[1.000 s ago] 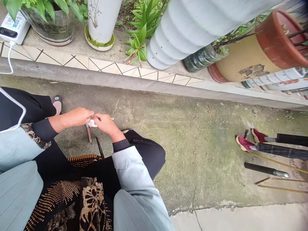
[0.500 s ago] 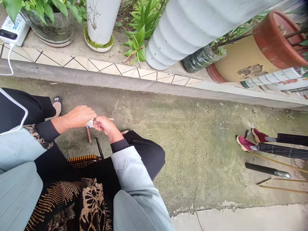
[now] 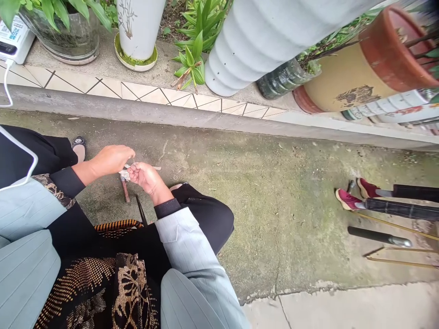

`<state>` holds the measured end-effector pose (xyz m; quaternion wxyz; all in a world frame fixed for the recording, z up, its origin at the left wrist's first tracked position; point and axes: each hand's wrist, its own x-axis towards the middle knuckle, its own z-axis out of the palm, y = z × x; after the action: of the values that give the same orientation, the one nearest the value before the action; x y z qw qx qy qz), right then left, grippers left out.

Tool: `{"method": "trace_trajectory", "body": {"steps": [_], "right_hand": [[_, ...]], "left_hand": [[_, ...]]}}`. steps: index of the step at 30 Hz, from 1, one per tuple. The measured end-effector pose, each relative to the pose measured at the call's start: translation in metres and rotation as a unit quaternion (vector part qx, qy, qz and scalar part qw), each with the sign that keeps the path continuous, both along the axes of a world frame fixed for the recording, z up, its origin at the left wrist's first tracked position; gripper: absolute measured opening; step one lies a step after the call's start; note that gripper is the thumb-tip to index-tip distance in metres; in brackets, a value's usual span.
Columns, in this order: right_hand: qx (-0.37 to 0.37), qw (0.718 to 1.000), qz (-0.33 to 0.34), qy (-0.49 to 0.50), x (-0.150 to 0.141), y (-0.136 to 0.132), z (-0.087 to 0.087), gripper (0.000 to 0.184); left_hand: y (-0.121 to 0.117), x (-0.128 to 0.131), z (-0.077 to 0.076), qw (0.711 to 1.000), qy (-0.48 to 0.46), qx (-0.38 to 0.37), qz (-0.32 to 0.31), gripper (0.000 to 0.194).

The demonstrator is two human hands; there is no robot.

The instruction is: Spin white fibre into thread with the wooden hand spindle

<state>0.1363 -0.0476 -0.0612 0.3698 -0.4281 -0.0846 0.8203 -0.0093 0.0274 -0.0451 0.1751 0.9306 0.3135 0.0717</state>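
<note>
My left hand [image 3: 113, 159] is closed in a pinch, palm down, over the floor between my knees. Just right of it, my right hand [image 3: 146, 177] is turned partly palm up with its fingers curled in. A thin strand [image 3: 134, 160] seems to run between the fingertips of both hands; its material is too small to tell. Beneath the fingers shows a whitish piece [image 3: 125, 174], partly hidden by my right hand. A reddish-brown handle [image 3: 125, 191] lies below it, and a pale stick [image 3: 157, 168] pokes out beyond my right hand.
Along the top runs a tiled ledge [image 3: 151, 95] with potted plants, a ribbed white pot [image 3: 247, 50] and a tan and red pot [image 3: 346, 87]. A white device [image 3: 15, 43] with a cable stands at left. Another person's red shoes [image 3: 348, 199] are at right, near a dark tube [image 3: 370, 235].
My hands were pressed together half a second ago; now the left has lifted slightly away. The right hand has rolled so more of its palm shows. The view has shifted a little.
</note>
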Motion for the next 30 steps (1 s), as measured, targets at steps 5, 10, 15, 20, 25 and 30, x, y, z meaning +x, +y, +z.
{"method": "trace_trajectory", "body": {"steps": [5,10,15,20,25,30], "right_hand": [[0.045,0.998,-0.002,0.048,0.0061,-0.0017,-0.0010,0.007],[0.043,0.997,0.029,0.059,0.0044,-0.0033,-0.0041,0.006],[0.072,0.997,0.024,0.015,0.0032,-0.0048,-0.0007,0.005],[0.093,0.994,0.050,-0.035,0.0017,-0.0048,0.0031,0.008],[0.063,0.996,0.049,-0.035,0.0033,-0.0022,0.0028,0.013],[0.087,0.996,0.030,-0.019,0.0059,-0.0016,0.0054,0.011]], "left_hand": [[0.0065,-0.0041,0.0045,0.949,-0.101,-0.260,0.147,0.024],[0.0053,-0.0017,0.0040,0.881,-0.182,-0.387,0.202,0.016],[0.0050,0.0002,0.0051,0.785,-0.252,-0.498,0.270,0.011],[0.0028,-0.0010,0.0053,0.718,-0.299,-0.561,0.285,0.019],[-0.0004,-0.0015,0.0036,0.623,-0.348,-0.649,0.264,0.023],[-0.0026,-0.0008,0.0109,0.601,-0.375,-0.657,0.259,0.020]]}}
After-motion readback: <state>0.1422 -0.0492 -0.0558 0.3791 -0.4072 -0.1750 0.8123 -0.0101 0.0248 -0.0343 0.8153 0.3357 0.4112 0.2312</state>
